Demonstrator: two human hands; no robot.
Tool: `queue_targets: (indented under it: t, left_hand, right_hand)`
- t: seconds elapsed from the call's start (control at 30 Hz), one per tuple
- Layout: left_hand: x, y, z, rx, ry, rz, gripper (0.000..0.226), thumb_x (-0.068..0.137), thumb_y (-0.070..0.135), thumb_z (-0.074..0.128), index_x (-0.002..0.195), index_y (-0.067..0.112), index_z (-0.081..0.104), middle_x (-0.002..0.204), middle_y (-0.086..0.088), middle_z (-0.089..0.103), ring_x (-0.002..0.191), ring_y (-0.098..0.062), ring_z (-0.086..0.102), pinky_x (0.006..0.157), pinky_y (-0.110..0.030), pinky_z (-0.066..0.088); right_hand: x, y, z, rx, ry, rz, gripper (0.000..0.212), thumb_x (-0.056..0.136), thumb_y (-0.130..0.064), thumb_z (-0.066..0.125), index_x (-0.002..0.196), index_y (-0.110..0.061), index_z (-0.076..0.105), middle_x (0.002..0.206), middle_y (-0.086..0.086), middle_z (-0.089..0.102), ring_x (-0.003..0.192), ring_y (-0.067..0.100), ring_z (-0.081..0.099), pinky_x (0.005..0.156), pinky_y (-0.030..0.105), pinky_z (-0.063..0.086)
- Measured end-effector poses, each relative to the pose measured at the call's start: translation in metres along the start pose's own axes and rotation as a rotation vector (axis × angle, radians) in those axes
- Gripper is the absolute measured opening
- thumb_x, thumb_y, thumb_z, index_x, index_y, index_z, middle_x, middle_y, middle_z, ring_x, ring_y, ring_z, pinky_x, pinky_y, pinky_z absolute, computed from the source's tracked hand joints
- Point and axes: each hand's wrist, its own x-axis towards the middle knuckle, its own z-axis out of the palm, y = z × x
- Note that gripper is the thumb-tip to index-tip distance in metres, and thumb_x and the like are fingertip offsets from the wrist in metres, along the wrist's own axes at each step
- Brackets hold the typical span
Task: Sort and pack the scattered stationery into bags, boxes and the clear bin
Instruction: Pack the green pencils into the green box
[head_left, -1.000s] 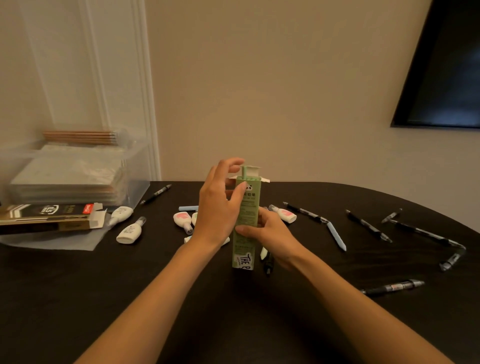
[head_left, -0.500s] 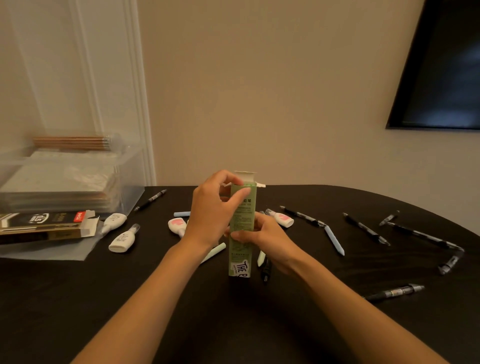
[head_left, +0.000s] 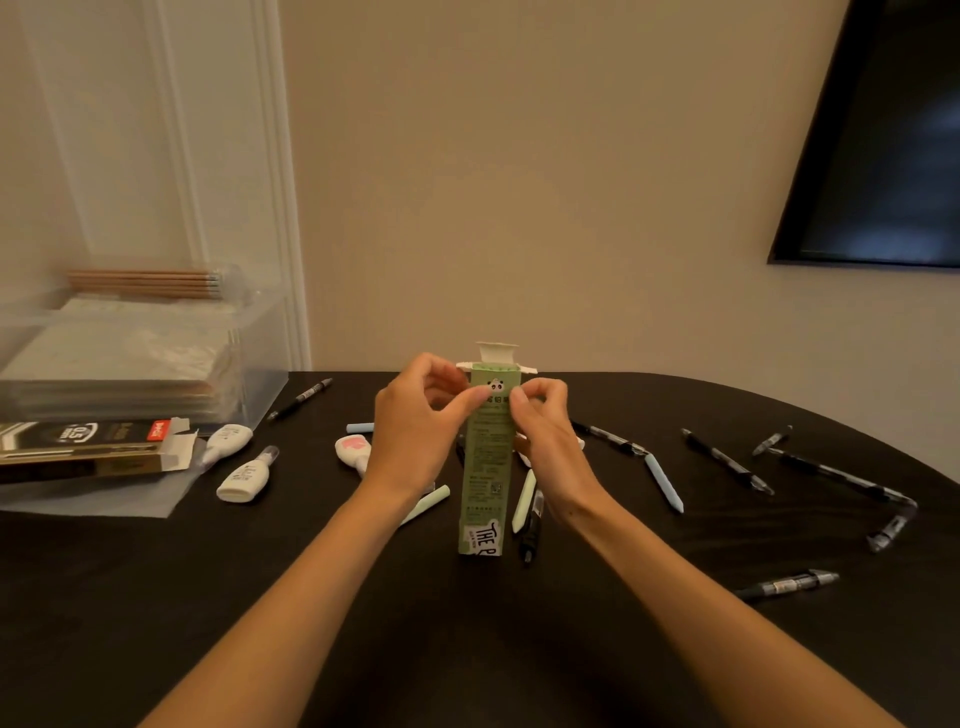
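My left hand (head_left: 415, 431) and right hand (head_left: 550, 436) pinch the top of the box (head_left: 485, 467), upright on the table (head_left: 467, 649); I should fold side flaps (head_left: 527, 369) first, then tuck the lid (head_left: 497, 352).

This looks like a room in a home. A big dark table (head_left: 156, 597) with a round edge stands against a plain cream wall (head_left: 519, 182). There is white door trim (head_left: 280, 182) at 10 o'clock and a flat black screen (head_left: 893, 145) (it looks like a TV) on the wall at 2 o'clock.
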Motion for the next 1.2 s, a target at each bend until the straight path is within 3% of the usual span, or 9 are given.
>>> queue_targets:
  t: [0.13, 0.37, 0.5, 0.57, 0.67, 0.77, 0.83, 0.93, 1.2]
  left_hand:
    - [-0.002, 0.004, 0.002, 0.011, -0.031, 0.051, 0.023, 0.081, 0.012, 0.068, 0.087, 0.027, 0.050, 0.084, 0.013, 0.061, 0.077, -0.002, 0.062, 0.064, -0.011, 0.051]
    - [-0.002, 0.003, 0.002, 0.062, -0.069, 0.108, 0.019, 0.084, 0.010, 0.064, 0.094, 0.024, 0.056, 0.085, 0.015, 0.061, 0.077, -0.004, 0.062, 0.063, -0.009, 0.049]
    - [-0.002, 0.003, 0.001, 0.089, -0.065, 0.126, 0.019, 0.084, 0.010, 0.063, 0.092, 0.024, 0.054, 0.084, 0.013, 0.061, 0.078, -0.005, 0.063, 0.064, -0.009, 0.050]
    - [-0.003, 0.003, 0.002, 0.117, -0.039, 0.150, 0.020, 0.084, 0.009, 0.064, 0.091, 0.024, 0.052, 0.088, 0.006, 0.061, 0.078, -0.006, 0.064, 0.066, -0.013, 0.052]
    - [-0.005, 0.005, 0.004, 0.144, -0.014, 0.195, 0.021, 0.083, 0.008, 0.065, 0.088, 0.024, 0.052, 0.096, 0.000, 0.060, 0.076, -0.007, 0.064, 0.066, -0.012, 0.052]
    - [-0.004, 0.008, 0.005, 0.163, -0.015, 0.220, 0.017, 0.082, 0.008, 0.066, 0.086, 0.018, 0.054, 0.098, 0.000, 0.059, 0.075, -0.010, 0.065, 0.065, -0.016, 0.053]
    - [-0.001, 0.010, 0.005, 0.183, -0.003, 0.221, 0.013, 0.080, 0.011, 0.068, 0.086, 0.014, 0.056, 0.096, 0.000, 0.060, 0.074, -0.011, 0.065, 0.064, -0.021, 0.055]
    - [0.001, 0.011, 0.005, 0.211, 0.010, 0.210, 0.014, 0.080, 0.014, 0.068, 0.086, 0.011, 0.057, 0.094, -0.002, 0.062, 0.073, -0.011, 0.065, 0.065, -0.024, 0.056]
    - [-0.004, 0.009, 0.006, 0.299, 0.064, 0.365, 0.015, 0.079, 0.011, 0.069, 0.083, 0.007, 0.056, 0.098, 0.004, 0.044, 0.069, 0.001, 0.056, 0.065, -0.015, 0.053]
  right_hand:
    - [0.001, -0.007, 0.000, 0.042, 0.002, -0.041, 0.008, 0.100, -0.024, 0.035, 0.093, -0.022, 0.032, 0.113, 0.018, 0.056, 0.091, 0.012, 0.061, 0.069, 0.019, 0.053]
    - [0.002, -0.019, -0.006, 0.145, -0.051, -0.076, 0.017, 0.099, -0.015, 0.036, 0.097, -0.023, 0.051, 0.080, -0.006, 0.067, 0.076, 0.005, 0.064, 0.068, 0.017, 0.053]
    - [0.005, -0.029, -0.012, 0.177, -0.079, -0.036, 0.031, 0.099, -0.020, 0.034, 0.088, -0.015, 0.063, 0.084, 0.002, 0.068, 0.082, 0.014, 0.064, 0.077, 0.026, 0.053]
    - [0.007, -0.035, -0.013, 0.154, -0.092, -0.027, 0.033, 0.099, -0.018, 0.038, 0.081, -0.016, 0.066, 0.079, 0.001, 0.069, 0.076, 0.013, 0.064, 0.072, 0.024, 0.053]
    - [0.010, -0.041, -0.014, 0.090, -0.063, -0.046, 0.024, 0.095, -0.012, 0.046, 0.080, -0.015, 0.065, 0.073, -0.003, 0.069, 0.068, 0.009, 0.064, 0.065, 0.021, 0.053]
    - [0.010, -0.040, -0.018, 0.106, -0.020, -0.070, 0.006, 0.093, -0.008, 0.051, 0.091, -0.014, 0.050, 0.066, -0.003, 0.068, 0.061, 0.009, 0.063, 0.059, 0.021, 0.052]
    - [0.009, -0.041, -0.019, 0.112, -0.038, -0.085, 0.009, 0.093, -0.010, 0.050, 0.097, -0.018, 0.046, 0.066, -0.003, 0.068, 0.060, 0.008, 0.063, 0.057, 0.021, 0.052]
    - [0.008, -0.041, -0.017, 0.065, -0.070, -0.127, 0.014, 0.095, -0.019, 0.048, 0.105, -0.025, 0.056, 0.071, -0.006, 0.068, 0.066, 0.008, 0.065, 0.062, 0.022, 0.053]
    - [0.009, -0.041, -0.015, -0.076, -0.085, -0.166, 0.016, 0.093, -0.014, 0.052, 0.092, -0.019, 0.067, 0.078, -0.009, 0.071, 0.072, 0.007, 0.066, 0.065, 0.023, 0.054]
